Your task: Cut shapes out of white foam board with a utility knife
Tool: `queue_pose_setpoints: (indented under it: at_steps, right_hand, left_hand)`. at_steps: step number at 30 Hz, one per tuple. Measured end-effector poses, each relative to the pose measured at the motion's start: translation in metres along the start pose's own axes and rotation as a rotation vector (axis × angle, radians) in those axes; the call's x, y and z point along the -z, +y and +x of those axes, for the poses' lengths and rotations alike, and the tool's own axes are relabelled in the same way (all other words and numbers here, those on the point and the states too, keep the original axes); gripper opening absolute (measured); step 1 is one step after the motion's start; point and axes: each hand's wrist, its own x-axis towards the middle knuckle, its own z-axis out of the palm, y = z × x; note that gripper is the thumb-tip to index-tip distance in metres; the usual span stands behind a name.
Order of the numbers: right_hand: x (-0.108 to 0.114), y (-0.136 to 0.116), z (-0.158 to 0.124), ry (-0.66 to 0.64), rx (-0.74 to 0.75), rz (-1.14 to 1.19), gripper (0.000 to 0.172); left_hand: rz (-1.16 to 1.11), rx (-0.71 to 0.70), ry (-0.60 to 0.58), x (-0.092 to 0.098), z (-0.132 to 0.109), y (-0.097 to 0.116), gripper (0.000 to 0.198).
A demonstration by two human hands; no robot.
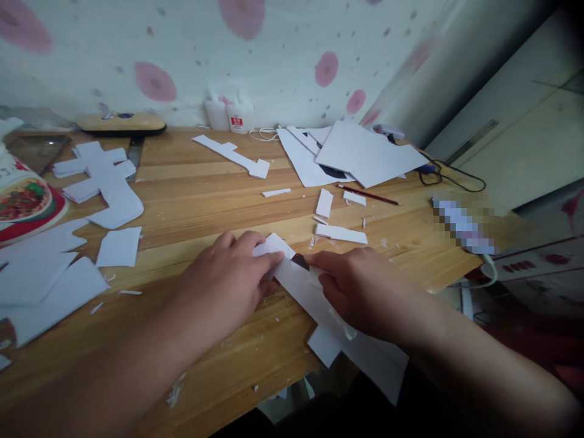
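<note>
The white cardboard cutout [314,304] lies at the near edge of the wooden table [191,201], its lower end overhanging the rim toward 5 o'clock. Its upper tip is pinched under the closed fingers of the left hand [228,286], while the right hand [360,292] is closed on the strip just beside it at 3 o'clock; a small dark patch is seen between the 2 sets of fingertips. Whether a tool is held in the right hand cannot be told.

At 12 o'clock from the hands, small white offcuts [341,233] are scattered, with a red pencil [371,195] just beyond them. Farther at 1 o'clock a stack of white sheets [365,155] is spread, and a black cable [451,173] runs past it. At 12 o'clock against the spotted wall, 2 glue bottles [230,115] stand. A long stepped cutout [232,156] lies at 11 o'clock. At 10 o'clock cross-shaped pieces [103,182] are piled, and at 9 o'clock more white sheets [45,280] and a printed package [22,201] are seen.
</note>
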Motion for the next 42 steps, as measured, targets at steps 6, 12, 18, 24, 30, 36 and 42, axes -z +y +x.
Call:
queue_pose_setpoints:
  at_steps: [6, 12, 18, 24, 30, 36, 42]
  right_hand:
    - [0.0, 0.001, -0.001, -0.011, 0.009, -0.039, 0.029]
    - [0.003, 0.003, -0.003, -0.047, 0.019, -0.065, 0.028]
    - [0.004, 0.005, -0.004, -0.062, 0.039, -0.064, 0.027]
    - [0.003, 0.009, -0.007, -0.054, 0.059, -0.081, 0.03]
    - [-0.001, 0.017, -0.01, 0.008, 0.109, -0.124, 0.037]
    - [0.0, 0.021, -0.013, 0.012, 0.133, -0.134, 0.042]
    - [0.003, 0.023, -0.014, -0.019, 0.138, -0.131, 0.043]
  left_hand:
    - [0.011, 0.007, 0.013, -0.002, 0.0, -0.001, 0.037]
    - [0.004, 0.004, 0.005, -0.003, 0.0, -0.002, 0.038]
    - [0.013, 0.002, 0.015, -0.003, 0.0, -0.003, 0.037]
    - [0.02, 0.007, 0.001, -0.002, 0.0, -0.002, 0.038]
    - [0.03, -0.002, 0.001, -0.002, 0.001, -0.004, 0.039]
    - [0.026, -0.001, 0.011, -0.003, 0.0, -0.004, 0.04]
    - [0.013, 0.004, 0.001, -0.002, 0.0, -0.003, 0.04]
